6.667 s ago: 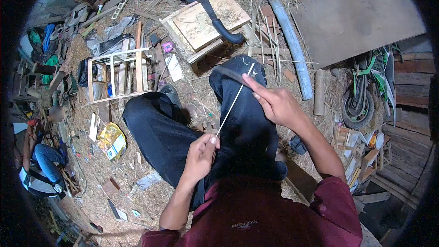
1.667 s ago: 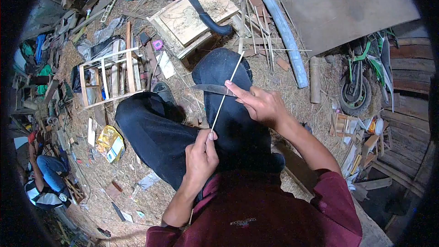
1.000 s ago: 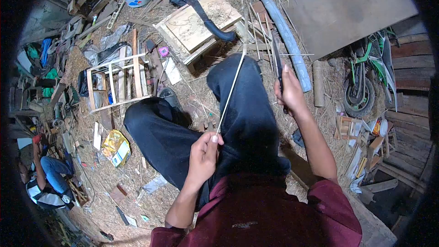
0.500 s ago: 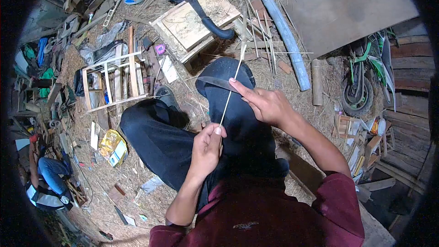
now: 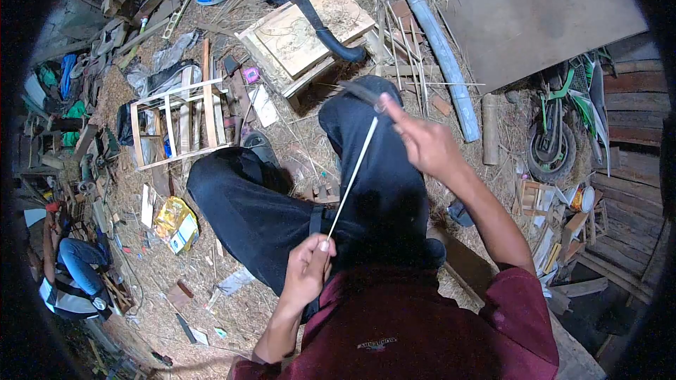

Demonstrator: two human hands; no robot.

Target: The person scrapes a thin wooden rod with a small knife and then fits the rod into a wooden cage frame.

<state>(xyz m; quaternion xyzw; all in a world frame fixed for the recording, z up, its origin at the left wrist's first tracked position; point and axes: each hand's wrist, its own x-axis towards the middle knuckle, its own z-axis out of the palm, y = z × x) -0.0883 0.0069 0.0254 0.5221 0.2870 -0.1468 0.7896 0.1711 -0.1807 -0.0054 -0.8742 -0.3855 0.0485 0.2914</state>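
Observation:
Between the thumb and fingers of my left hand point(image 5: 308, 267) is the lower end of a thin, pale bamboo strip point(image 5: 355, 172). The strip slants up and away over my right thigh. My right hand point(image 5: 431, 146) is closed on a knife, its thumb along the blade. The knife's blade point(image 5: 360, 93) points left above my right knee, slightly blurred, just beyond the strip's far tip. The handle is hidden in my fist.
Ahead, a large curved blade with a dark handle point(image 5: 317, 24) lies on a low wooden block point(image 5: 310, 63). Beside it are thin sticks point(image 5: 412, 56) and a grey pole point(image 5: 443, 63). A wooden frame point(image 5: 169, 123) stands left. Another person point(image 5: 81, 264) sits far left.
My left hand has drawn the bamboo strip back toward my body. My right hand with the knife has moved slightly up and right, and the strip's far tip now lies short of the blade.

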